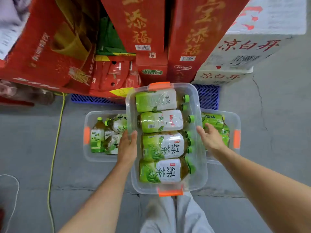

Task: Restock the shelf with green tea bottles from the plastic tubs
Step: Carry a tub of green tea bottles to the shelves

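Gripping top tub (pixel 201 174) wall with left hand (pixel 128 146) | right hand (pixel 211 137) fingers spread straight beside it

We are reading 绿茶 in big black characters on the nearest bottle pack (pixel 168 172) in the clear tub (pixel 201 174) and on the second pack (pixel 169 147), and in smaller characters on the far-end pack (pixel 165 99). Red 凉白开 is showing on the upper white carton (pixel 249 45) and the lower white carton (pixel 220 76). Gold 添福 is running down the left red carton (pixel 140 29) and the right red carton (pixel 196 37). Their barcode digits are too blurred to read.
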`<state>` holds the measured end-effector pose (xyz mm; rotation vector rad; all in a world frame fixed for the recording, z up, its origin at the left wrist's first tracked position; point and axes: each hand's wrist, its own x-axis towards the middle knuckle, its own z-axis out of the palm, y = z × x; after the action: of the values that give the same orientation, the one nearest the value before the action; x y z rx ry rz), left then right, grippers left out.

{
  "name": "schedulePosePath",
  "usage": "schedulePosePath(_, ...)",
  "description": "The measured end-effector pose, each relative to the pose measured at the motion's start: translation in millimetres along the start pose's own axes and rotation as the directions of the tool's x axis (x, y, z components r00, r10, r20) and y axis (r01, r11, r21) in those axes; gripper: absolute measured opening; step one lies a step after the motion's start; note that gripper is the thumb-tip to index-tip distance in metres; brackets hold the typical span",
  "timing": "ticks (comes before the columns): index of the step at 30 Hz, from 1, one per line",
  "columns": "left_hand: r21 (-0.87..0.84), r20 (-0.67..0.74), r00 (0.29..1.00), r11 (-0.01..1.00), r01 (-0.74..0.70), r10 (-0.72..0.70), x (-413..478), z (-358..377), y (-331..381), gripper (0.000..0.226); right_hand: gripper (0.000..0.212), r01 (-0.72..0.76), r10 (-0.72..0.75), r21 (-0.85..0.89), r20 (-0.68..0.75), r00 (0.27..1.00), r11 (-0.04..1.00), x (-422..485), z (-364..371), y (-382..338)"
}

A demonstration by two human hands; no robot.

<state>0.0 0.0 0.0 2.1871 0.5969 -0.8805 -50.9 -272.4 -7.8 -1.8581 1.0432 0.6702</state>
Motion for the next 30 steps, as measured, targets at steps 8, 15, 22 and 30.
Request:
schedulePosePath(8, -0.012, -0.019, 0.999, 0.999, 0.044, -0.044, 21, 9, 6, 0.083, 0.023, 0.008, -0.01, -0.049, -0.052, 0.999, 0.999, 11, 14, -11)
schedulePosePath(15, 0.055, 0.044, 0.994, 0.994, 0.098, -0.101, 24, -2, 8, 0.111, 0.026, -0.028, 0.025, -0.217, -0.014, 1.0, 0.976, 7, 11, -20)
schedulePosePath(22, 0.092, 0.046, 0.993, 0.991, 0.1, -0.105, 3, -10, 6, 0.099, 0.029, -0.009, -0.009, -0.277, -0.062, 0.998, 0.961, -9, 4, -16)
schedulePosePath(30, 0.084, 0.028, 0.994, 0.991, 0.1, -0.103, -50, -33, 6, 0.077, 0.016, 0.002, -0.035, -0.367, -0.083, 0.996, 0.93, -70, -22, -24)
